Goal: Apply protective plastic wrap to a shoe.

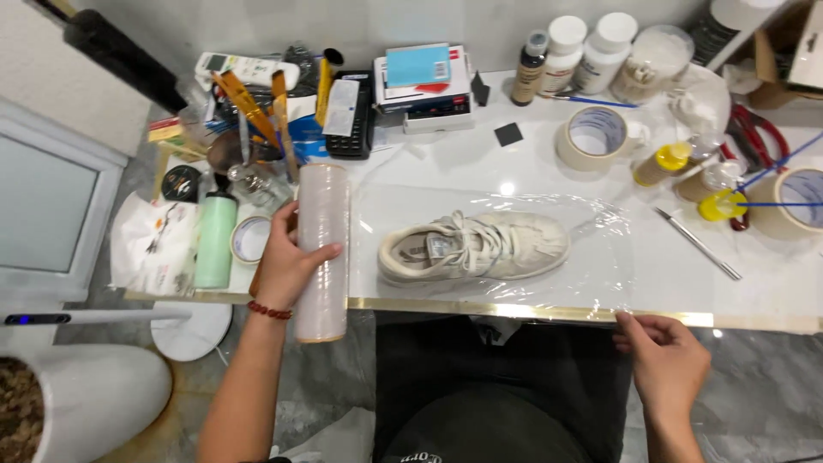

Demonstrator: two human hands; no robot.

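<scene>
White counter (771, 283) carries a pale sneaker (473, 247) on clear film (600, 257), lengthwise left-right, toe right. I see my left hand (287, 266) gripping the upright film roll (322, 253), right hand (664, 356) pinching the film's corner.

Left hand (287, 261) was raised with the forearm angled up from lower left, the wrist wearing a red bead bracelet (269, 309); fingers (324, 251) curled around in a firm closed grasp, thumb hidden behind. Right hand (664, 356) was held lower at the person's right, palm down, thumb and forefinger pinched together at the tips, remaining fingers loosely bent.
</scene>
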